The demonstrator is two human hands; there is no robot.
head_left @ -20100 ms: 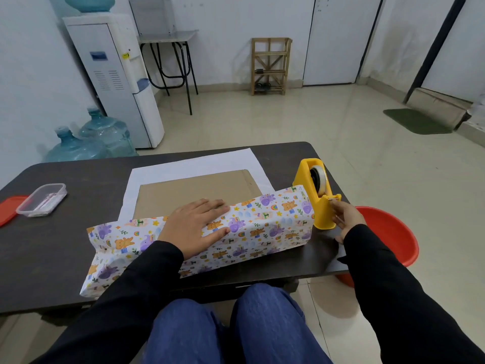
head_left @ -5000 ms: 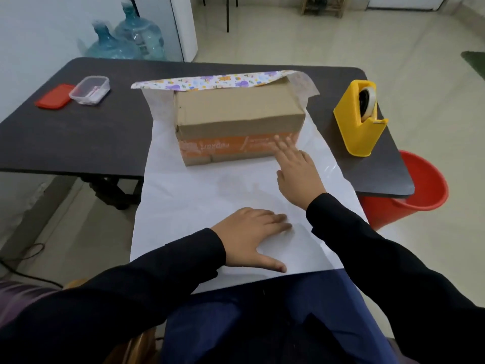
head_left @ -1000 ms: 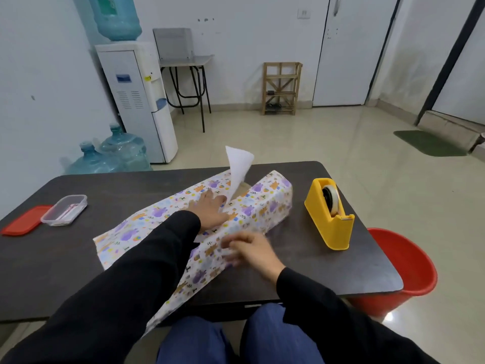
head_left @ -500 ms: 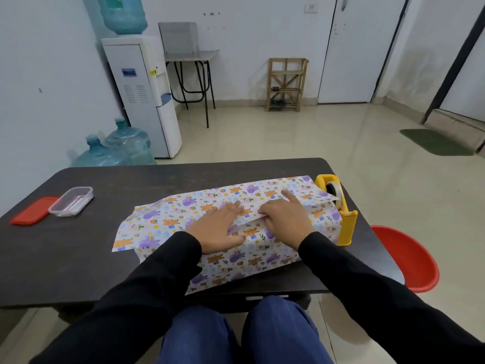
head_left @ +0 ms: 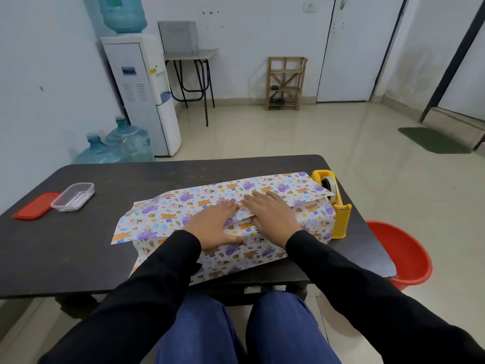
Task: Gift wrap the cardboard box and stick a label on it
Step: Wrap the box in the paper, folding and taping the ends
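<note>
Looking down from the head view. Pressing the left hand (head_left: 212,224) and the right hand (head_left: 270,216) flat on top of the wrapping paper (head_left: 162,214), side by side, fingertips almost meeting at the edge of the overlapping upper flap. Gripping nothing with either grip: lying wide, fingers straight against the paper, not curling round it. Hiding the cardboard box fully under the patterned paper, lying on the right half of the dark table (head_left: 78,248), with loose paper sticking out past the left end. Standing just beside the parcel's right end, partly under the flap's corner: a yellow tape dispenser (head_left: 341,219). Lying well apart at the table's left: a clear tub (head_left: 73,197) beside a red lid (head_left: 34,206). Sitting on the floor to the right: a red bucket (head_left: 404,256).
</note>
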